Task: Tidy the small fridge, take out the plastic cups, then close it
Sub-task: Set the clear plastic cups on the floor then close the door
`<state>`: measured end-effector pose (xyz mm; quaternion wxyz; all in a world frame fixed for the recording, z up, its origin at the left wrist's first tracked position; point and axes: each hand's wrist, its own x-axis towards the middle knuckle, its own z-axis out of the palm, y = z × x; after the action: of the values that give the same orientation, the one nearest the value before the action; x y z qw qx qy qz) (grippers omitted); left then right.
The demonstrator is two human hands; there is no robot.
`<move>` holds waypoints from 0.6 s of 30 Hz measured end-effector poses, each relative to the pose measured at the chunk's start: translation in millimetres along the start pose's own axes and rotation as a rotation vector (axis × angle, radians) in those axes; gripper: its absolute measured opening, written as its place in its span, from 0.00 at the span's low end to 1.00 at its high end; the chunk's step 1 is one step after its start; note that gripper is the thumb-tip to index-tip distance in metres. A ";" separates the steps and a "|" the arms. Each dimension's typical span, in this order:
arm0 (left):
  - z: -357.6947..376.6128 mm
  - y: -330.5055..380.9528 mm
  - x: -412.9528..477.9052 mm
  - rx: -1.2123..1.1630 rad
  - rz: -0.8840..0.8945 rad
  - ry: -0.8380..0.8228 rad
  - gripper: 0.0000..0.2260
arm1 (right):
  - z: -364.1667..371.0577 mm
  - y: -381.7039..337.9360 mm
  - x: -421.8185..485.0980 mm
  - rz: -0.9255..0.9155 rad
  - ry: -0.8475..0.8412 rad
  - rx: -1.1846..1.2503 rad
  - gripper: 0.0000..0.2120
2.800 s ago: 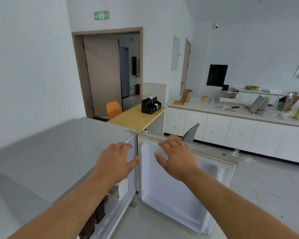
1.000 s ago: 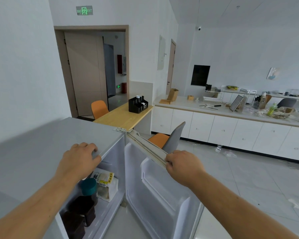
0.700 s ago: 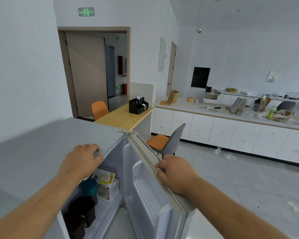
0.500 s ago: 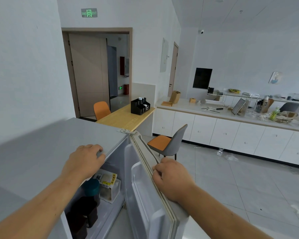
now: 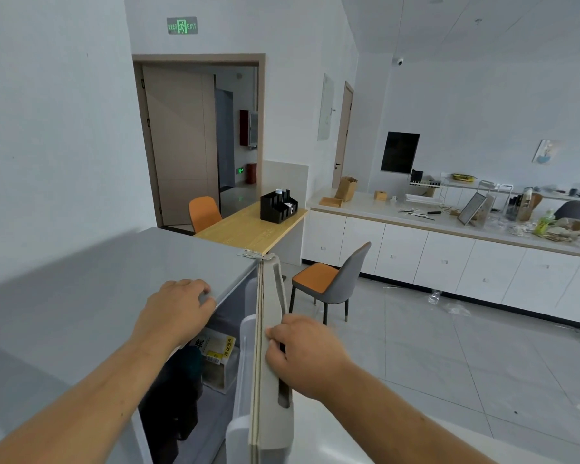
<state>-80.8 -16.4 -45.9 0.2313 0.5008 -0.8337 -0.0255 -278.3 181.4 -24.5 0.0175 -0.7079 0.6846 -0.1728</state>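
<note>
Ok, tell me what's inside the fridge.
Inside the fridge a white carton with a yellow label stands at the back, with dark containers in front. The left hand and door cover the rest; no cups show.

We count one small fridge (image 5: 91, 296) with one door (image 5: 268, 346), at 6 o'clock. Two hands: the left hand (image 5: 176, 316) and the right hand (image 5: 302, 353). Inside the fridge we see one carton (image 5: 216, 351) and one dark bottle with a teal cap (image 5: 181, 373); more dark things stand there, but we cannot count them. At 12 o'clock we count two chairs (image 5: 332, 283), one wooden table (image 5: 252, 229), one black organizer (image 5: 278, 205) and one exit sign (image 5: 182, 26).
</note>
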 end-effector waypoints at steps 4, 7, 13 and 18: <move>-0.8 1.0 -0.6 0.002 0.001 -0.001 0.16 | 3.5 -11.0 6.4 -0.041 0.003 -0.037 0.17; -0.8 1.2 -0.4 0.005 0.001 0.001 0.16 | 5.6 -15.4 10.3 -0.057 0.008 -0.038 0.17; 1.0 0.9 0.7 0.011 0.001 0.002 0.17 | 13.5 -20.4 17.2 -0.086 0.035 -0.024 0.17; 1.3 -0.6 1.6 0.022 0.007 0.007 0.17 | 21.2 -22.9 22.2 -0.104 0.074 -0.006 0.17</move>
<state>-81.5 -18.3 -46.7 0.2290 0.5006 -0.8347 -0.0139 -250.5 156.7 -33.5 -0.0192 -0.7357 0.6476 -0.1976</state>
